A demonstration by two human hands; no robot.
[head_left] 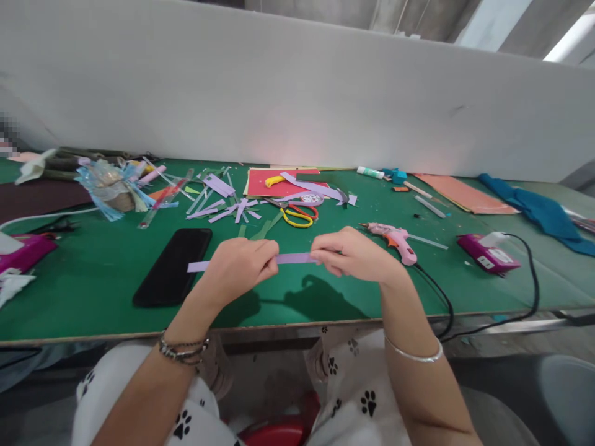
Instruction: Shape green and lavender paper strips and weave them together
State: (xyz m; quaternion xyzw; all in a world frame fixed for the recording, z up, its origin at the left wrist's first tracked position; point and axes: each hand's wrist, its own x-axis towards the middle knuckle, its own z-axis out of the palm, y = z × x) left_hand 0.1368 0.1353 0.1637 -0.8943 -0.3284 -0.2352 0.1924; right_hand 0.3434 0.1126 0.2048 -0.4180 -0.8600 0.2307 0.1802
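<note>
Tabletop (93, 291) of green is bounded at the back by a white partition (297, 93) and at the near side by a straight front edge, below which paw-print clothing (353, 390) is seen. Both hands are held above the table near that edge, and a strip of green surface, darkened by their shadows, is shown between them and the edge. Room to the left is taken up by a black smartphone (173, 266); to the right, a pink hot glue gun (393, 238) is laid just beside the right wrist, its cord run over the front edge. The far side is bordered by scissors (310, 221) and lilac paper scraps (218, 185).

A narrow lilac paper strip (295, 257) is held straight between the hands. By the left hand (244, 263), fingers curled into a loose fist, it is gripped partway along, and its free end is extended over the smartphone; whether the two touch cannot be told. By the right hand (351, 254), the opposite end is pinched between thumb and forefinger, with the other fingers folded in. No gap is seen at either grip.
</note>
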